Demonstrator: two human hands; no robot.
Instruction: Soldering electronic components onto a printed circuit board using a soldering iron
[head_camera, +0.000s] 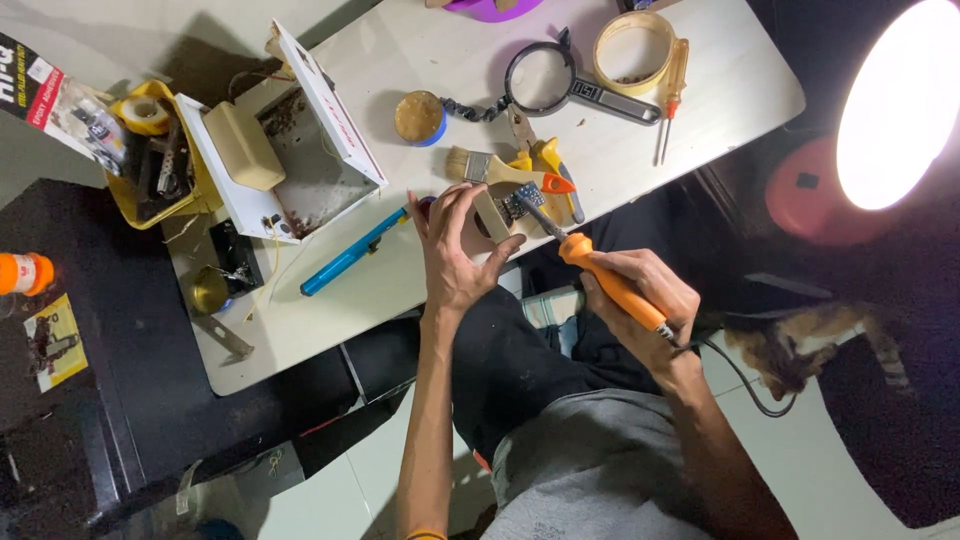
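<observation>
My left hand (455, 250) rests at the near edge of the white table (420, 290) and pinches a small wooden block (490, 212) that carries a little blue circuit board (520, 198). In my right hand (645, 300) I grip an orange-handled soldering iron (610, 282). Its metal tip reaches up and left and touches the circuit board. The iron's black cord runs off past my right wrist.
A paintbrush (480, 167), yellow-orange cutters (552, 170), blue pen-like tool (350, 255), magnifier (545, 78), tape roll (632, 50), screwdriver (675, 85) and small round tin (420, 118) lie on the table. An open white box (300, 150) and yellow tray (150, 160) stand left. A bright lamp (900, 100) glares right; a cat (800, 350) sits below.
</observation>
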